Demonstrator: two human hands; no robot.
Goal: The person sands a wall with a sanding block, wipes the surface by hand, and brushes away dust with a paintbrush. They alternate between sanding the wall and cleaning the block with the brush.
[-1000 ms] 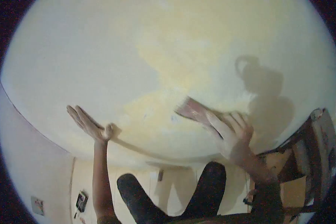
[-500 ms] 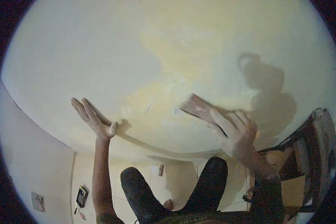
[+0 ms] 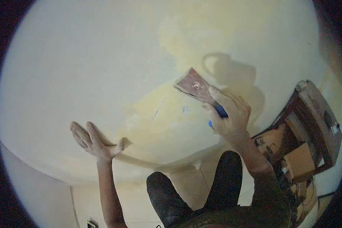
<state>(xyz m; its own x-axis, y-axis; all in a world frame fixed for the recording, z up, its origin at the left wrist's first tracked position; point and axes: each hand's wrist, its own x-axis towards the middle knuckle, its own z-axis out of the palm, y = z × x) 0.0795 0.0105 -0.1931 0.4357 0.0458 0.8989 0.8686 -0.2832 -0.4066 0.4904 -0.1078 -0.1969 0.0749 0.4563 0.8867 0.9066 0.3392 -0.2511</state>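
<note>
My right hand (image 3: 233, 114) is wrapped round the blue handle of a putty knife (image 3: 193, 84). Its wide blade is stained reddish-brown with pale smears, and the edge points up and left, right by the wall's surface. Fingers lie along the back of the blade's neck, and part of the handle is hidden in the palm. Lower on the left, my left hand (image 3: 98, 144) rests spread against the wall (image 3: 102, 76), thumb out to the right, holding nothing. Between the two hands runs a yellowish patch (image 3: 144, 110) with a thin scratch and small pale marks.
At the right stands brown wooden furniture (image 3: 319, 106) with cardboard boxes (image 3: 298, 163) in it. My knees (image 3: 228, 171) are bent above the light floor (image 3: 140, 207). A small dark object (image 3: 92, 223) lies at the bottom left. Shadows of my head and arm fall on the wall.
My right hand has moved up and slightly left with the putty knife, whose blue handle now shows. The left hand sits a little lower in view, its fingers more spread. The view has tilted.
</note>
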